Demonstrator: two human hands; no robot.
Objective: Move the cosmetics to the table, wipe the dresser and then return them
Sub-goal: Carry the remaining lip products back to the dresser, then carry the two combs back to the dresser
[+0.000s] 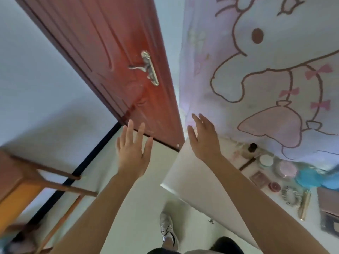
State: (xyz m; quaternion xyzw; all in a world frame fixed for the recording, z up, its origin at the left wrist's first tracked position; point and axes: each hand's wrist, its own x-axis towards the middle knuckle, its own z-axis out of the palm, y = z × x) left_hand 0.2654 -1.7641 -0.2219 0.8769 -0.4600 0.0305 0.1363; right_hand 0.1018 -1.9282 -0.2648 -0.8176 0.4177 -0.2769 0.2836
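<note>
Several cosmetics line the wall-side edge of the dresser: small, probably light, rigid, slick and breakable, best taken round their sides. The left hand and right hand hover spread, holding nothing, apart from them.

Bare arms and one grey sneaker, that's pretty much the person's whole look here.
Both forearms are uncovered right up to the left hand and right hand. The sneaker's a pale lace-up with a dark curved stripe on the side, and a bit of dark clothing shows at the bottom edge.
</note>
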